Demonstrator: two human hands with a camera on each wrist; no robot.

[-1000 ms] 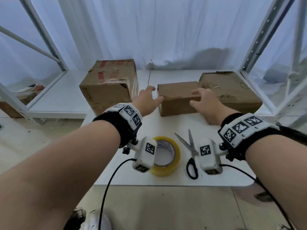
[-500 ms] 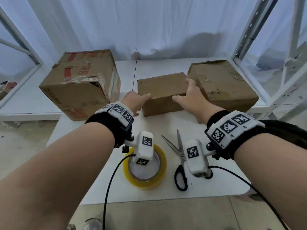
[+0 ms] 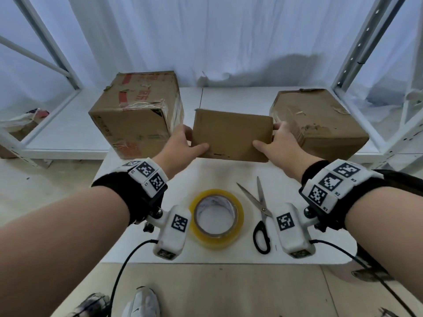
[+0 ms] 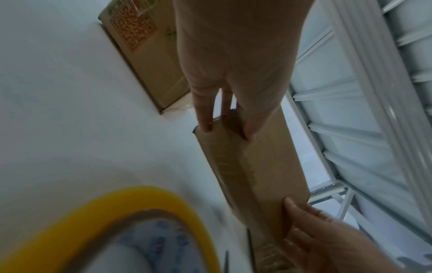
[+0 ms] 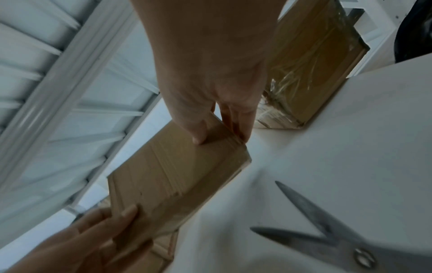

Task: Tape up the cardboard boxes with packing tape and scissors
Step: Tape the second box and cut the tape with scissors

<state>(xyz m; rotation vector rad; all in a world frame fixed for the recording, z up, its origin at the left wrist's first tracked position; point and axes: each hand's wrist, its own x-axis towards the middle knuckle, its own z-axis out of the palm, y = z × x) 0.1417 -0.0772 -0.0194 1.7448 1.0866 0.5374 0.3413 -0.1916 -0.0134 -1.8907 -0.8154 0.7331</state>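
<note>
At centre frame, the left hand (image 3: 180, 147) and right hand (image 3: 278, 146) clamp a small flat brown cardboard box (image 3: 231, 137) above the white table (image 3: 297, 179), yellow tape roll (image 3: 216, 218) and steel black-handled scissors (image 3: 261, 209) untouched below, taping apparently not begun.

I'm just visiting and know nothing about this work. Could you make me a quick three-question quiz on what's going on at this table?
1. True or false: both hands grip the small box.
2. Which lies nearer the right hand: A) tape roll B) scissors?
3. How many cardboard boxes are in view?

Key: 1 true, the left hand too. 2 B. 3 three, counting the big box and the flat box.
</note>
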